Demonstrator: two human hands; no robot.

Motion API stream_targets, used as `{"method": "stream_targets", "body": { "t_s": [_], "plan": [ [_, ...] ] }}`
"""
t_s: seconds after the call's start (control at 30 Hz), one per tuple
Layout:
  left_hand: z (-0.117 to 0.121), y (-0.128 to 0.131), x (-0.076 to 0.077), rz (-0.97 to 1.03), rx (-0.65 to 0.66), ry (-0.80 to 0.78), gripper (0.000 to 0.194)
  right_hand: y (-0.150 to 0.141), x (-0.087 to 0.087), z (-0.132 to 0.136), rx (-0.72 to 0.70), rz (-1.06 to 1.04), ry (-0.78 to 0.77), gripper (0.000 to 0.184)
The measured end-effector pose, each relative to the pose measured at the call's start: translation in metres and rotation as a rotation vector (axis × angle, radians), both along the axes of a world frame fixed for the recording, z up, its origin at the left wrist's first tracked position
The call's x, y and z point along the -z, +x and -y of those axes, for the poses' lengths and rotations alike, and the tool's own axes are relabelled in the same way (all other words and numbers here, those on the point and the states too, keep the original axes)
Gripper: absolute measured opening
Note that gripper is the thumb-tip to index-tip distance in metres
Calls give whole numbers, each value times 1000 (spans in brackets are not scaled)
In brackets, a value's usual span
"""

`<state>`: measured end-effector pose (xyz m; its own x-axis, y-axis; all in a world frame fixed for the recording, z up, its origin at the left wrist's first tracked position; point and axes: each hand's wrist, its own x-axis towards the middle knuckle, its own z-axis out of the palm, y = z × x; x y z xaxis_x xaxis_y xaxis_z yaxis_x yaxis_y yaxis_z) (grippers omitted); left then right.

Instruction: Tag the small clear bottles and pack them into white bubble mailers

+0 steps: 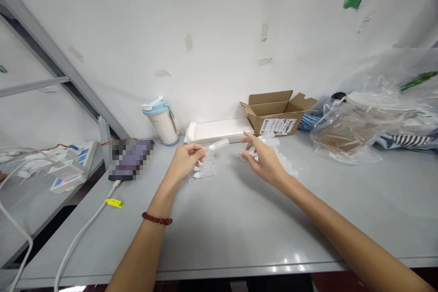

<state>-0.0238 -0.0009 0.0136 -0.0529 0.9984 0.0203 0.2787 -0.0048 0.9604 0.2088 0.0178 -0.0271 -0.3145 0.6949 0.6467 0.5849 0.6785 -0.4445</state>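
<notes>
My left hand (186, 160) is closed in a pinch around a small clear plastic tube (218, 145) held just above the grey table (219, 228). A beaded red bracelet circles that wrist. Several similar small clear pieces (204, 171) lie in a row on the table right beneath that hand. My right hand (263, 159) hovers with fingers apart over a loose pile of clear plastic bags (285, 164), empty as far as I can see.
At the back stand a white and blue tumbler (163, 120), a stack of white trays (221, 130) and an open cardboard box (278, 112). Large plastic bags (372, 118) fill the right. A blurred-out phone (129, 159) with a white cable and a power strip (71, 164) lie left.
</notes>
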Motion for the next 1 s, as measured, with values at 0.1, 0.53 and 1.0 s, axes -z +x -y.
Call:
{"method": "stream_targets", "body": {
  "t_s": [0.1, 0.53, 1.0],
  "plan": [
    [-9, -16, 5, -95, -168, 39, 20, 15, -2, -14, 136, 186, -15, 40],
    [-14, -19, 19, -653, -241, 108, 20, 24, -7, -19, 172, 625, -264, 30],
    [-15, -20, 32, -856, 63, 176, 46, 21, -2, -19, 125, 747, -206, 33]
  ]
}}
